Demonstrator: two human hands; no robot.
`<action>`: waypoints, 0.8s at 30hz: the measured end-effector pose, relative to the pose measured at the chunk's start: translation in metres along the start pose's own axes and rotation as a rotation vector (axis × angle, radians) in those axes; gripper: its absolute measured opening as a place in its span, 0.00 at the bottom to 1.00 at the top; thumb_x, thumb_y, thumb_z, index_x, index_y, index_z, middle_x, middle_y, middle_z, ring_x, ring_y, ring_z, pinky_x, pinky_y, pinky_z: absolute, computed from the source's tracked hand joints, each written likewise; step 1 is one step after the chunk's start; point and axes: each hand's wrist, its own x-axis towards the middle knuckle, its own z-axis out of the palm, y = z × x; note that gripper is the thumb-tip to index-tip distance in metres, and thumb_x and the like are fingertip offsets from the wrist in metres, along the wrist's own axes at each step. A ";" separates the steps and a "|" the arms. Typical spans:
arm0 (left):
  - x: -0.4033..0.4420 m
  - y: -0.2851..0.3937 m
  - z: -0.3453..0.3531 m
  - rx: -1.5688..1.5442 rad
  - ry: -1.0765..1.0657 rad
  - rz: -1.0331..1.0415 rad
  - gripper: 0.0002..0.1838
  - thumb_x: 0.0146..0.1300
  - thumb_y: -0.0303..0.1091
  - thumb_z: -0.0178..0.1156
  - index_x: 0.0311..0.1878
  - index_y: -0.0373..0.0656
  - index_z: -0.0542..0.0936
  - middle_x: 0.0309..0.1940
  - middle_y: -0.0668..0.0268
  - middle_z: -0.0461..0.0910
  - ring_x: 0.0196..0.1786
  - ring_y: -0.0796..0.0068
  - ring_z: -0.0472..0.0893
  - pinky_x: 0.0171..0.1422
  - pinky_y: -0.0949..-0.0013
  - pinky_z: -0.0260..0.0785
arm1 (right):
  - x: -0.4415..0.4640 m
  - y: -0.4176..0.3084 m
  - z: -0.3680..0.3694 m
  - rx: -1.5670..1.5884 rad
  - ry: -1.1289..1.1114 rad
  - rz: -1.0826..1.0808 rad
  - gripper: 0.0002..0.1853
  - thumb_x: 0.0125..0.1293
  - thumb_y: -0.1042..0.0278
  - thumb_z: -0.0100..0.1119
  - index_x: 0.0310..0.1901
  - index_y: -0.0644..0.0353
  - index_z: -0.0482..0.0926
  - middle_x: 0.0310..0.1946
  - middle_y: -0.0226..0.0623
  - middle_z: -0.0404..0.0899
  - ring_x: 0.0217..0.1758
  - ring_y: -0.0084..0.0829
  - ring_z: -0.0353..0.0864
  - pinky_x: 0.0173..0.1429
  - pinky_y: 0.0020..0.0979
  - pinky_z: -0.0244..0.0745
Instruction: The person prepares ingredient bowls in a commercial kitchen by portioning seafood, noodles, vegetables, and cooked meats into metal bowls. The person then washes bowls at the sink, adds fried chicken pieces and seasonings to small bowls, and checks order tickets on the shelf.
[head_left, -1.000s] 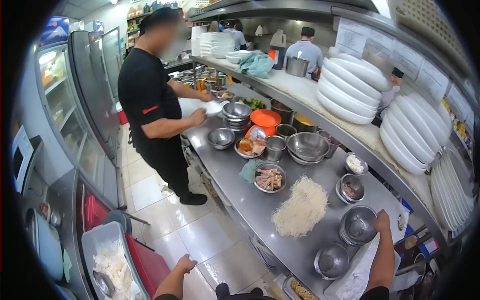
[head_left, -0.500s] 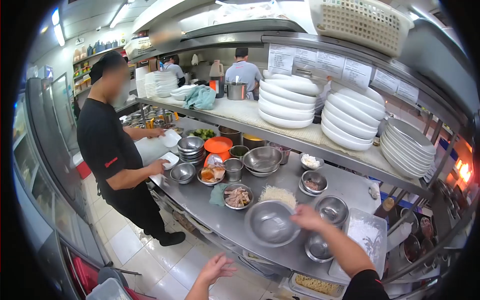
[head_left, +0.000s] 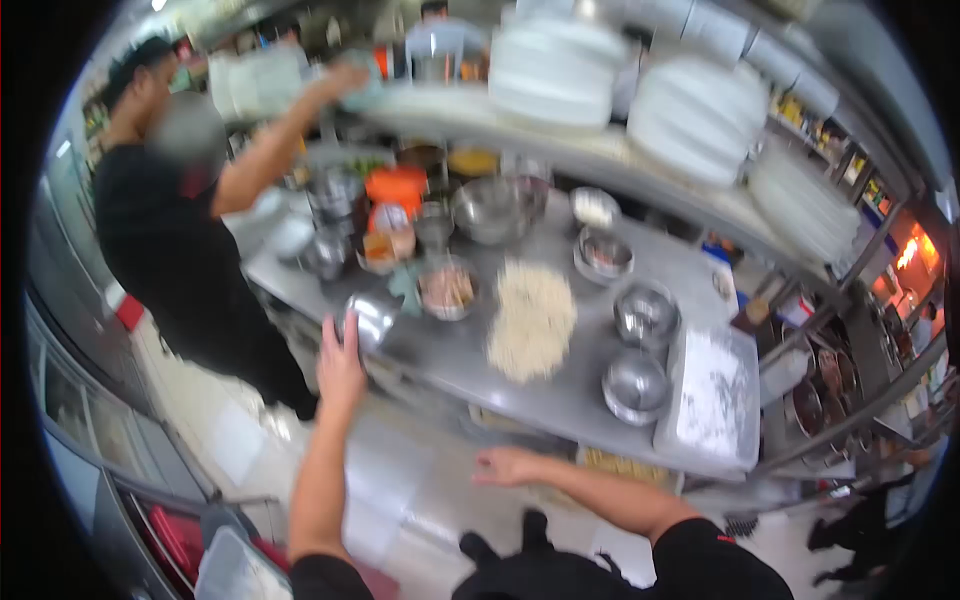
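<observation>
My left hand (head_left: pixel 342 368) is closed on a metal bowl (head_left: pixel 372 318), which is tilted at the near left edge of the steel table (head_left: pixel 430 365). My right hand (head_left: pixel 507 466) hangs empty just off the table's front edge, fingers apart, slightly blurred. Between the hands and farther back lies a spread of pale thin strands (head_left: pixel 533 320), like noodles or sprouts; I cannot tell which. A bowl of pale meat strips (head_left: pixel 446 288) sits to its left. Two metal bowls, one farther back (head_left: pixel 645 312) and one nearer (head_left: pixel 636 385), stand to its right.
At the table's right end is a tray of white powder (head_left: pixel 712 390). Stacked white plates (head_left: pixel 555 75) line the shelf (head_left: pixel 440 108) above. A co-worker in black (head_left: pixel 180 230) stands at the left, one arm raised toward the shelf. Flames (head_left: pixel 918 248) burn at the far right.
The metal bowl has gone from my right hand over the strands to my left hand, uncovering the strands. My right hand has drawn back. The co-worker's arm has risen, and the view has shifted.
</observation>
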 end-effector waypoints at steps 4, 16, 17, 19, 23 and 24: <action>0.010 0.013 -0.012 0.015 -0.178 -0.172 0.44 0.62 0.22 0.51 0.79 0.67 0.51 0.69 0.44 0.62 0.46 0.39 0.82 0.48 0.48 0.76 | -0.032 0.021 0.035 -0.013 -0.032 0.117 0.30 0.63 0.45 0.63 0.57 0.63 0.77 0.54 0.57 0.79 0.58 0.54 0.77 0.63 0.47 0.73; -0.318 0.160 0.040 -1.139 -0.175 -1.345 0.32 0.67 0.23 0.43 0.75 0.41 0.51 0.63 0.48 0.66 0.51 0.53 0.81 0.32 0.65 0.85 | -0.168 0.311 0.137 -0.282 0.740 0.695 0.27 0.58 0.50 0.68 0.50 0.65 0.78 0.52 0.53 0.78 0.61 0.47 0.74 0.64 0.43 0.67; -0.335 0.190 0.035 -1.232 -0.339 -1.619 0.28 0.68 0.25 0.42 0.72 0.41 0.55 0.62 0.49 0.67 0.52 0.53 0.81 0.33 0.62 0.86 | -0.162 0.305 0.126 -0.242 0.704 0.718 0.30 0.56 0.49 0.69 0.52 0.66 0.78 0.54 0.54 0.77 0.62 0.46 0.74 0.66 0.41 0.67; -0.378 0.239 0.037 -1.300 -0.461 -1.787 0.30 0.65 0.25 0.43 0.71 0.36 0.56 0.57 0.48 0.73 0.46 0.55 0.84 0.34 0.60 0.86 | -0.138 0.313 0.114 -0.092 0.589 0.673 0.34 0.54 0.47 0.70 0.54 0.66 0.78 0.55 0.57 0.78 0.63 0.47 0.75 0.67 0.40 0.67; -0.397 0.297 0.029 -1.372 -0.690 -1.854 0.30 0.66 0.23 0.43 0.72 0.40 0.53 0.59 0.49 0.70 0.49 0.57 0.82 0.35 0.64 0.85 | -0.116 0.384 0.135 -0.235 0.216 0.778 0.28 0.60 0.50 0.62 0.56 0.64 0.79 0.57 0.56 0.77 0.65 0.50 0.73 0.69 0.41 0.65; -0.398 0.305 0.027 -1.370 -0.762 -1.814 0.30 0.66 0.23 0.44 0.72 0.40 0.53 0.59 0.49 0.70 0.49 0.57 0.82 0.34 0.65 0.85 | -0.126 0.402 0.137 -0.320 0.130 0.835 0.27 0.62 0.52 0.59 0.56 0.63 0.79 0.58 0.55 0.77 0.65 0.50 0.73 0.70 0.42 0.65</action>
